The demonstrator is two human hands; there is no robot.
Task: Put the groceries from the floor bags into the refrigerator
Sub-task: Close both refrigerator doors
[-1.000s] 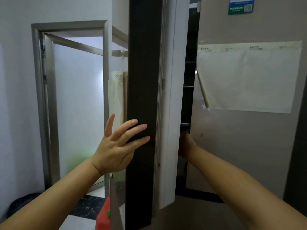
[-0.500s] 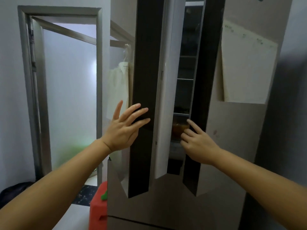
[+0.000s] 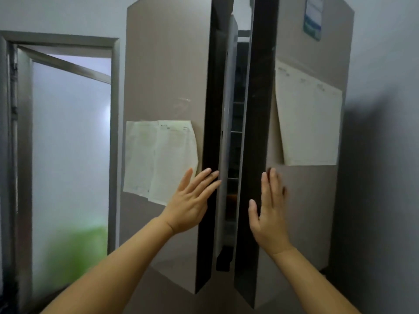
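A tall beige refrigerator with two upper doors fills the head view. The left door (image 3: 165, 71) and the right door (image 3: 313, 200) stand nearly closed, with a narrow gap (image 3: 237, 143) between them showing dark shelves inside. My left hand (image 3: 192, 200) lies flat, fingers spread, on the left door's front by its dark edge. My right hand (image 3: 271, 207) presses flat against the right door's front, just past its dark edge. Neither hand holds anything. No grocery bags are in view.
Paper sheets hang on the left door (image 3: 158, 159) and on the right door (image 3: 310, 125). A metal-framed doorway (image 3: 68, 143) with frosted glass stands open to the left. A grey wall (image 3: 383, 155) runs along the refrigerator's right side.
Both doors have swung inward, narrowing the gap. My right hand left the inner edge of the right door and now lies flat on its front. The view has shifted upward.
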